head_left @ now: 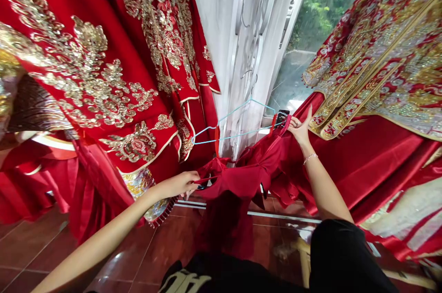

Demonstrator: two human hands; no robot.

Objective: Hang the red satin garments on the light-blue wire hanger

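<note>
A plain dark red garment (241,178) hangs from a light blue wire hanger (235,123) in front of me. My left hand (181,183) is closed on the garment's left edge beside a black clip. My right hand (299,129) grips the garment's right strap at the hanger's right end, next to a red and black clip (281,118). Its forefinger points upward, and a thin bracelet sits on the wrist.
Red robes with gold embroidery (103,77) hang at the left, and another embroidered robe (383,58) at the right. White sheer curtains (241,31) and a window with trees lie behind. The floor (41,242) is glossy reddish tile.
</note>
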